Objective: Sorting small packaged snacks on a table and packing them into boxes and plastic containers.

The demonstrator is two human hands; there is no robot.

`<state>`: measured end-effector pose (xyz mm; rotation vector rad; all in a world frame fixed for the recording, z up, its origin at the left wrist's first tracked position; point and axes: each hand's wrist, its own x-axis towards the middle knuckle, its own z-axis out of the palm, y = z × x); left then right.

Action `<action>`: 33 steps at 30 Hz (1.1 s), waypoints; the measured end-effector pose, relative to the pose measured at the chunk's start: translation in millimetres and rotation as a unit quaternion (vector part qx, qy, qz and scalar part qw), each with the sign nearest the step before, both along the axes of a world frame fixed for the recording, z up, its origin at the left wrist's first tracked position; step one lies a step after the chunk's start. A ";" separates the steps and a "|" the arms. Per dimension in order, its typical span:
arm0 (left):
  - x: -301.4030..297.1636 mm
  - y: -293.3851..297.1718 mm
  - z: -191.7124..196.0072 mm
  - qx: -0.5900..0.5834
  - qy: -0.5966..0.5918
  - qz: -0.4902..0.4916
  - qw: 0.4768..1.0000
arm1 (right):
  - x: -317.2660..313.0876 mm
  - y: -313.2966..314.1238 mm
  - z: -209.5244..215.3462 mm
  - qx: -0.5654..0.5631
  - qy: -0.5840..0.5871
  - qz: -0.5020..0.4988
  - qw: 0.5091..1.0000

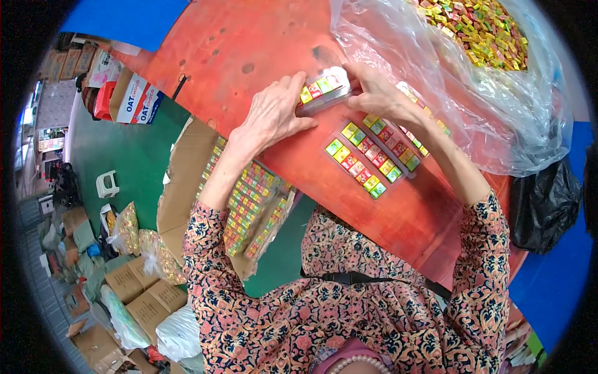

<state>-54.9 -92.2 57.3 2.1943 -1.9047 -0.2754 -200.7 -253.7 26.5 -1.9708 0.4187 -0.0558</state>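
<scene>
Between my two hands is a clear plastic blister tray [325, 88] with a row of small yellow, red and green wrapped pieces in it. My left hand [269, 113] holds its left end, fingers along the far side and the thumb stretched out at the near side. At the right end, my right hand [381, 93] has its fingers and thumb around the tray's tip. Nearer to me lie filled trays [364, 167] side by side, their small wrapped pieces in coloured rows. More filled trays [408, 93] are partly hidden under my right forearm.
The red table [249, 37] runs diagonally. At its far right, a large clear plastic bag [398, 43] holds loose wrapped pieces [492, 37]. A black bag [545, 206] lies at the right. Left of me, an open carton [180, 193] contains stacked filled trays [249, 215].
</scene>
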 end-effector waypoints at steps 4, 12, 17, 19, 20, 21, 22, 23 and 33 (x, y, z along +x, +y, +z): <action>3.0 -5.2 -6.6 0.017 0.003 -0.002 1.000 | 12.3 9.3 -38.0 -0.039 -0.056 -0.056 0.996; 25.2 2.8 -24.1 -0.036 0.016 -0.072 0.997 | 23.9 44.5 -7.4 0.172 -0.047 -0.045 0.983; 16.6 17.4 -10.9 -0.004 0.041 0.006 0.999 | 40.5 32.1 -5.7 0.109 0.074 0.052 0.990; 20.0 38.5 -3.4 -0.009 0.028 0.060 0.998 | 41.1 56.9 15.6 0.187 0.009 0.034 0.982; 19.4 46.7 5.3 -0.009 0.027 0.064 0.998 | 40.7 63.0 16.1 0.209 -0.015 -0.015 0.978; 18.7 57.3 14.9 -0.011 0.022 0.103 0.994 | 40.4 67.6 20.5 0.208 -0.014 -0.012 0.978; 18.1 71.6 22.9 -0.014 0.016 0.144 0.989 | 41.0 73.1 26.6 0.167 -0.024 0.000 0.986; 18.5 85.1 27.6 -0.016 0.014 0.147 0.989 | 40.5 75.6 32.4 0.124 -0.034 0.010 0.992; 1.2 219.1 -63.3 -0.004 0.067 0.476 0.877 | 23.3 110.1 23.3 0.123 -0.006 0.138 0.983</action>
